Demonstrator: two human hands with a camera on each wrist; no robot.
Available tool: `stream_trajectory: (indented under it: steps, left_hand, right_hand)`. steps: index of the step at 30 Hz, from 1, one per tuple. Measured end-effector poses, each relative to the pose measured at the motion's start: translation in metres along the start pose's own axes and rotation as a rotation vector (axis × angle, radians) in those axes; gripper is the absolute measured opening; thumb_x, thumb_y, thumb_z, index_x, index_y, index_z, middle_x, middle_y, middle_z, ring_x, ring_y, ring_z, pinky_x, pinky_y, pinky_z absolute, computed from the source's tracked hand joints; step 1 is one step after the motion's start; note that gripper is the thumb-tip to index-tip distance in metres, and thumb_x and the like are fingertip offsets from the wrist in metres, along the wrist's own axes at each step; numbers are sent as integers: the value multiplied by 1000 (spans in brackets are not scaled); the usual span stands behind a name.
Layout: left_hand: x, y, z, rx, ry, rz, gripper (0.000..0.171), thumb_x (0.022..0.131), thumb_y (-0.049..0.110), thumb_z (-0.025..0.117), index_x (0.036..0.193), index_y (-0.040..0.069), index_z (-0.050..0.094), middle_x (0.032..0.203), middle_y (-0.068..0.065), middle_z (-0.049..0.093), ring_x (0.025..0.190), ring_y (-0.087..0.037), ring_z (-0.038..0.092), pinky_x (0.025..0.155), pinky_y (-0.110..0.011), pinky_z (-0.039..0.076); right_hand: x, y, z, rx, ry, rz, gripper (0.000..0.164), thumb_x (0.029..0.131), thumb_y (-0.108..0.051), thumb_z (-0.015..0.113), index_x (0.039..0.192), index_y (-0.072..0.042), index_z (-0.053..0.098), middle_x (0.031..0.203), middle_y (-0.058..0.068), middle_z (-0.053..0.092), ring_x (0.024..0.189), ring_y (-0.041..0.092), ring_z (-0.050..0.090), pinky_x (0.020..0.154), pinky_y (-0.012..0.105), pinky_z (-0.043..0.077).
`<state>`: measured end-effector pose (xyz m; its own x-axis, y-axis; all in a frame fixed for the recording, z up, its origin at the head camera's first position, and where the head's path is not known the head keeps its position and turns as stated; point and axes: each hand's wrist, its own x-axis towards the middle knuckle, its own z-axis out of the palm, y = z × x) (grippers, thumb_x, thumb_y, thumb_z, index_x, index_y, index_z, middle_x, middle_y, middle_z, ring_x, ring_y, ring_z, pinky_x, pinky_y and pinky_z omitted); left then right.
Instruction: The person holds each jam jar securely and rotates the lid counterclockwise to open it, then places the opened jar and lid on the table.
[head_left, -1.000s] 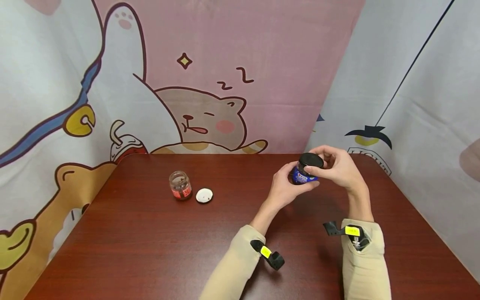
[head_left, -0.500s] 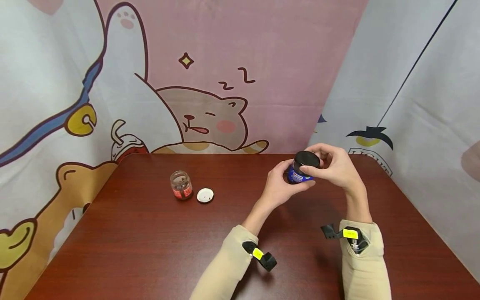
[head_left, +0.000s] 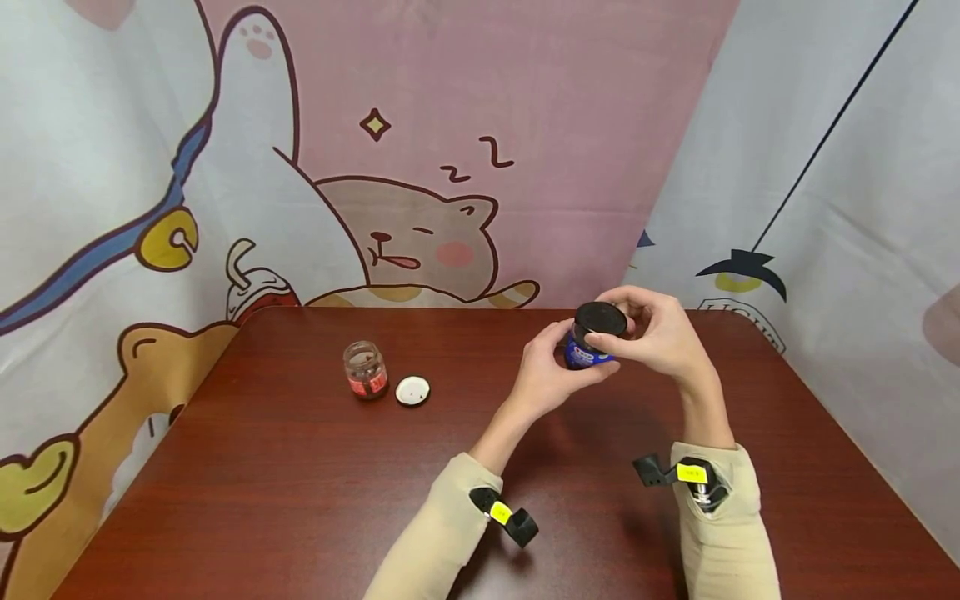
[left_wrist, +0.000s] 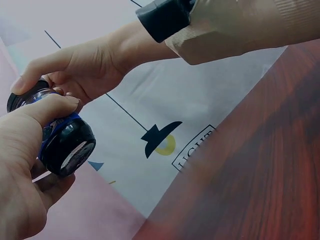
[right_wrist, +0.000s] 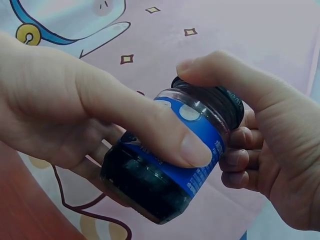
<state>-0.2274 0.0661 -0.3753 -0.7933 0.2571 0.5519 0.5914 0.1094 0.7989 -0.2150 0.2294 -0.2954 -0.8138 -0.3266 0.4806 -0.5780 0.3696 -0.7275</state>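
A glass jar (right_wrist: 150, 185) with a blue label and dark contents is held above the table, tilted. My left hand (head_left: 551, 371) grips its body, thumb across the label in the right wrist view. Around the black lid (head_left: 600, 317) curl the thumb and fingers of my right hand (head_left: 660, 333). The lid sits on the jar's mouth. In the left wrist view the jar's dark base (left_wrist: 75, 150) faces the camera. Farther left on the table stands a lidless glass jar (head_left: 366, 371) with a red label. A lid (head_left: 412, 391) lies beside it, white inside up.
The dark red wooden table (head_left: 300, 492) spreads under both forearms. A printed cloth (head_left: 570, 167) with cartoon animals hangs behind the table, and cloth also hangs at its sides.
Both hands, with the blue-labelled jar between them, have shifted a little to the left. The red-labelled jar and the loose lid have stayed in place on the table.
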Motion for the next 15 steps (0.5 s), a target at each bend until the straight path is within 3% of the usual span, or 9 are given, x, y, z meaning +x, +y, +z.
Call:
stream_trajectory:
  steps: [7,9,15]
  left_hand:
    - [-8,33,-17,7,24,27,49,69,14,79,114,8,59,103,-1,61,91,-7,56,75,-20,47]
    - [-9,33,-18,-2,33,34,49,69,14,80,113,8,60,101,-2,61,90,-7,56,75,-22,47]
    - [-8,3,-15,5,57,91,50,68,25,81,113,16,61,100,6,61,90,-2,55,74,-21,48]
  right_hand:
    - [2,-9,6,-23,-8,-24,34,69,-4,78,99,-3,62,70,9,59,56,16,49,47,24,44]
    - [2,-12,8,-44,-13,-37,35,68,-4,78,99,-3,62,70,8,58,55,16,48,46,24,43]
    - [4,-18,13,-82,-24,-81,35,67,-4,79,98,-3,62,69,6,57,54,14,47,45,23,42]
